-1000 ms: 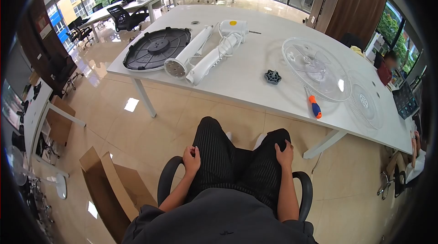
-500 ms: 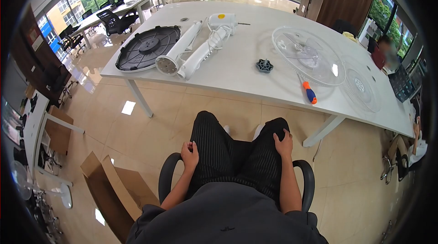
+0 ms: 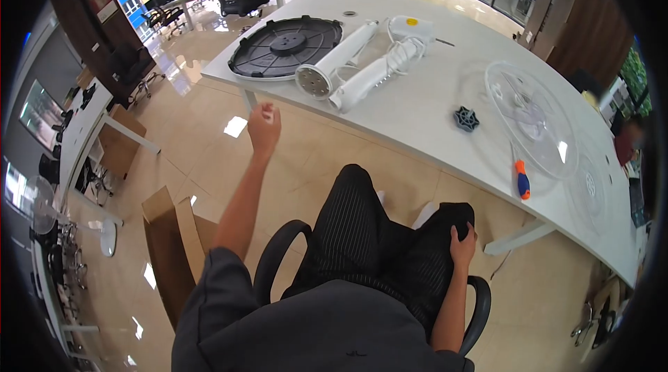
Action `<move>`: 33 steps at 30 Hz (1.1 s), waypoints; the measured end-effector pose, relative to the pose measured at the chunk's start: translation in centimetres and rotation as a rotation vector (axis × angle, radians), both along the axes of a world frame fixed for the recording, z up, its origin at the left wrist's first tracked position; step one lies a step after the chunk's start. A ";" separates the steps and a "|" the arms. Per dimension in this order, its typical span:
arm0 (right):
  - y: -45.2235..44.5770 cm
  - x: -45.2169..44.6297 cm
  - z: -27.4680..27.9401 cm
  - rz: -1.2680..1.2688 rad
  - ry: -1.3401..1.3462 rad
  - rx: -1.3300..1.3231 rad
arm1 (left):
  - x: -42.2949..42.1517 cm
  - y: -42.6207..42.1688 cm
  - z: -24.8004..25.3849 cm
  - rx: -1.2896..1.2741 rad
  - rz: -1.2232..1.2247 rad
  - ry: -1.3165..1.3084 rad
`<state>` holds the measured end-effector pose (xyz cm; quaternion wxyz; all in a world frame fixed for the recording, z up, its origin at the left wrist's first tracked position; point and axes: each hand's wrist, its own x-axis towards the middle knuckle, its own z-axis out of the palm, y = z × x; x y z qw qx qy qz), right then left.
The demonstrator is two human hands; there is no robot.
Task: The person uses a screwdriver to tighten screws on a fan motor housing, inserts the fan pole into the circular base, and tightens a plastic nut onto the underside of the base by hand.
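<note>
1. Black base (image 3: 286, 47), count one: round, ribbed, lying flat at the table's left end; nearest part to the left hand along with item 2.
2. White tubes, count two: one (image 3: 339, 59) with a holed disc at its near end, one (image 3: 379, 77) just beside it, white motor head (image 3: 412, 26) at the far end. Both lie slantwise, right of base.
3. Left hand (image 3: 264, 128): raised, forearm extended forward, shown over floor below the table's left edge. Fingers bent, drawn close together; cannot tell whether tips meet the thumb.
4. Right hand (image 3: 463, 243): resting on right knee (image 3: 452, 212), elbow bent, thumb apart from fingers.
5. Farther right on the white table (image 3: 417, 118): one dark knob (image 3: 465, 119), one orange-and-blue screwdriver (image 3: 522, 180), two round guards (image 3: 590, 185), clear blades (image 3: 530, 121) at the left one.
6. Floor, left of chair (image 3: 282, 254): one open cardboard box (image 3: 163, 254).
</note>
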<state>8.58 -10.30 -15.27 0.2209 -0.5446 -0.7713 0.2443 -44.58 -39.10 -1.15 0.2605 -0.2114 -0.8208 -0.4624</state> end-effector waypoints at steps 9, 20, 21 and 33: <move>0.2 -1.1 0.4 -0.016 -0.005 -0.019 | -10.3 1.7 4.0 -0.492 -0.046 0.371; 0.1 -1.1 0.0 0.009 0.056 0.079 | -12.5 2.2 -2.0 -0.626 -0.100 0.493; 0.1 -1.1 -0.1 -0.001 0.038 0.082 | -12.2 2.2 -1.7 -0.651 -0.107 0.451; 0.1 -0.3 0.2 -0.050 0.053 -0.048 | -7.7 3.9 -1.1 -0.654 0.018 0.252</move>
